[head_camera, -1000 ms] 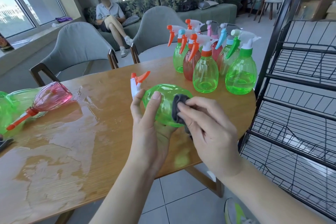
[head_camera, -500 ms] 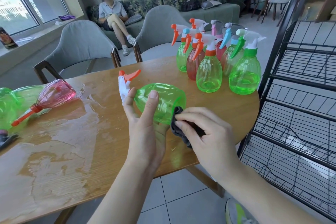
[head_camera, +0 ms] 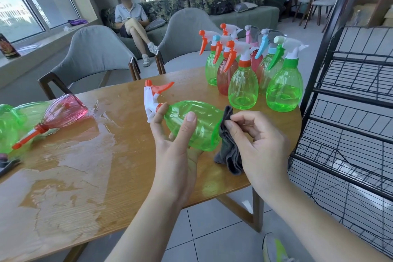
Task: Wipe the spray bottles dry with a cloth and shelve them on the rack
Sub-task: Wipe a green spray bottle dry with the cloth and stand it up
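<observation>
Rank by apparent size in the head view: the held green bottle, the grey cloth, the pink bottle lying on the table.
1. Held green bottle, gripped by the left hand.
2. Pink bottle, though it lies farther from the camera, so this rank is unsure.
3. Grey cloth, bunched and partly hidden by the right hand.

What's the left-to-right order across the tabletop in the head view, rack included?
Green bottles lying down → pink bottle on its side → left hand holding green spray bottle → grey cloth pinched in right hand → upright bottle cluster → black wire rack.
</observation>
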A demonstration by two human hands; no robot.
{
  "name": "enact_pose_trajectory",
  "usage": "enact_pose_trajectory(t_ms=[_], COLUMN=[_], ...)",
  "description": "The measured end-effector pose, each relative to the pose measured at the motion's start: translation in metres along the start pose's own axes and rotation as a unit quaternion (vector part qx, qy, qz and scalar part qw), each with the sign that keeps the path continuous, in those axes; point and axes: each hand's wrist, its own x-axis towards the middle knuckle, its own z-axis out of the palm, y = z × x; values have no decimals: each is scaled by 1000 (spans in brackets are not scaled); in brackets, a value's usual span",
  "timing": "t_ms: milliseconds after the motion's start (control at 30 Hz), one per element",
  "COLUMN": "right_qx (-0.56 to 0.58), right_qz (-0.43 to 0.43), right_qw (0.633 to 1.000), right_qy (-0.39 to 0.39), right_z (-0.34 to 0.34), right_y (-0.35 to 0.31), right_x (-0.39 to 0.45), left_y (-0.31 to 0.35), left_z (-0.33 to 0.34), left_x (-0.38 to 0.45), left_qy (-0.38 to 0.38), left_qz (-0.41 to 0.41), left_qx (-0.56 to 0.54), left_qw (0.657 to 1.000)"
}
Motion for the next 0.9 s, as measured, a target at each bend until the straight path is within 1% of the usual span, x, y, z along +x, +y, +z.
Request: enact_pose_trajectory(t_ms=[33,100,167,267,333,400,567,767,900], right_qx=[5,27,49,49,44,43,20,-71,-146], right_qz=[10,38,54,33,15,0,-51,-122,-133], right_qw=[1000,999,997,998,999,999,998,988,975], right_qy=[0,4,3,-1,-1,8,28,69,99], right_z=[-2,-5,-8,-13,-15,-16,-10,3,13], right_y=[0,-1,-5,-11,-13,-14,-17,-12,-9], right_x=[2,9,18,29,36,45,64,72,69], left_y=[1,4,6,10,13,13,9,8,6], left_z=[-4,-13,-19,-23,-26,-25,-24,-22,-24], left_x=[3,8,11,12,11,8,4,-5,-5], left_qy=[-3,-23,-55,-94,-115,-123,-112,-137,-145], left_qz=[4,25,52,77,87,85,81,139,183], left_qx=[26,127,223,316,343,354,403,489,536], left_qw=[1000,991,972,941,928,923,905,850,811])
